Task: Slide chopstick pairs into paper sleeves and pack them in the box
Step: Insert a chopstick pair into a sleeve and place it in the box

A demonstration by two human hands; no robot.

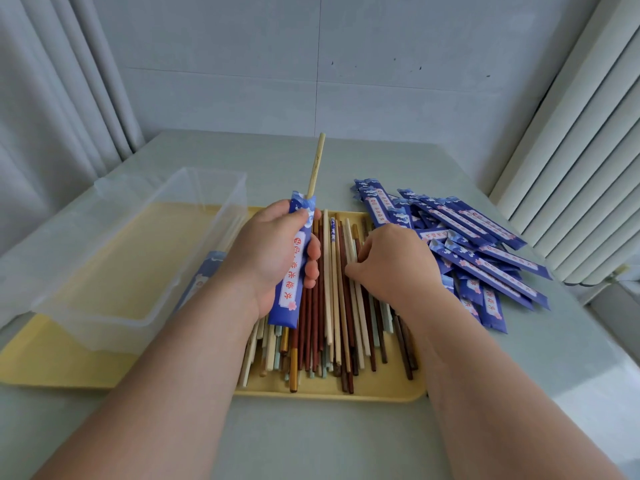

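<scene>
Where pale chopstick (pixel 316 166) protrudes, blue red-lettered sleeve (pixel 290 289)

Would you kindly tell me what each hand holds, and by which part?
The left hand grips a paper sleeve around its upper half, one chopstick poking out; the right hand rests on loose chopsticks, grip unclear.

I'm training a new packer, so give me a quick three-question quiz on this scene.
1. True or false: the left hand holds a sleeve with one chopstick sticking out its top.
2. Where is the sleeve pile? A on the tray; B on the table, right of the tray; C under the left hand.
3. Fill in: the right hand rests on loose chopsticks lying on the yellow ____.
Key: 1 true; 2 B; 3 tray.
</scene>
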